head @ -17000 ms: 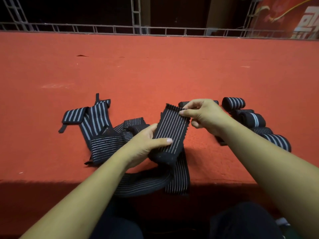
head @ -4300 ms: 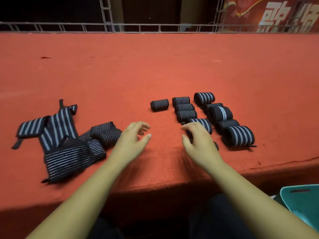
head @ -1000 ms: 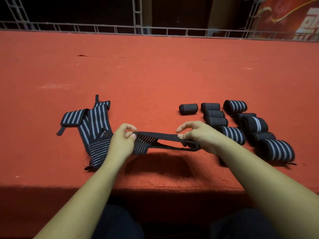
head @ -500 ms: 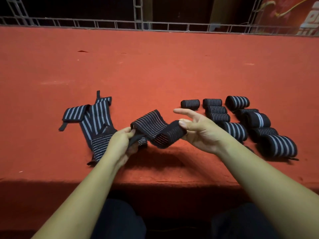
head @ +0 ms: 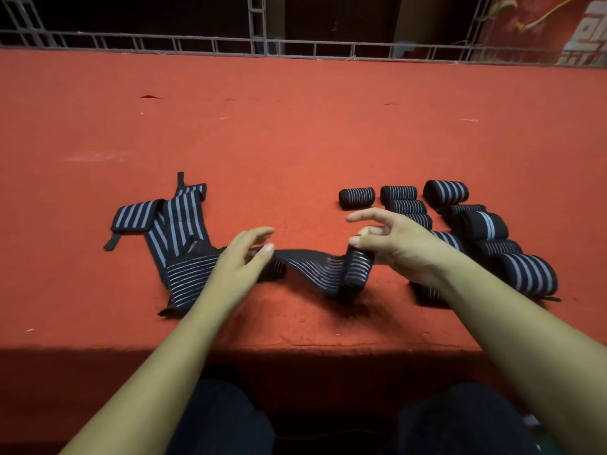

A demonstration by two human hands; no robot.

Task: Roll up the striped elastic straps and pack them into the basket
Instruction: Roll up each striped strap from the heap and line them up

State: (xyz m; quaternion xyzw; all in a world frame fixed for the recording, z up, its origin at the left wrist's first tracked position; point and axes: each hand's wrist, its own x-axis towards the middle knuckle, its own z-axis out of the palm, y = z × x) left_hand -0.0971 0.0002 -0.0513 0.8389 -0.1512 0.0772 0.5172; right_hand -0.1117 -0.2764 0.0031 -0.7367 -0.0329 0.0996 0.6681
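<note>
Working at a red carpeted surface (head: 295, 142). Near its front edge, about midway along: one black elastic strap with thin grey stripes (head: 312, 269), slung between both hands and sagging in the middle, shadow beneath. Contact between sag and carpet: cannot tell. Pinched at its left end between thumb and nearly straight fingers of the left hand (head: 241, 261), a short fold of that end tucked just below the thumb. At its right end, curled over into the start of a roll and clamped under the thumb of the right hand (head: 399, 249); index finger stuck out straight, touching nothing, other fingers curled behind the roll. Toward the left edge, just beside and partly under the left hand: loose heap of unrolled black straps with broader grey stripes (head: 179, 224), flat and overlapping, narrow tabs sticking out. Toward the right edge, behind and beside the right hand: cluster of rolled black-and-grey striped straps (head: 479, 224) in rough rows, on their sides, several touching, nearest ones partly hidden by the right wrist. One small roll (head: 357, 198) set apart at the cluster's left. Along the far edge: grey metal truss railing (head: 295, 49). Beyond the far right corner: red banner (head: 584, 27), lettering cut off. Below the front edge: dark-trousered knees (head: 230, 415).
</note>
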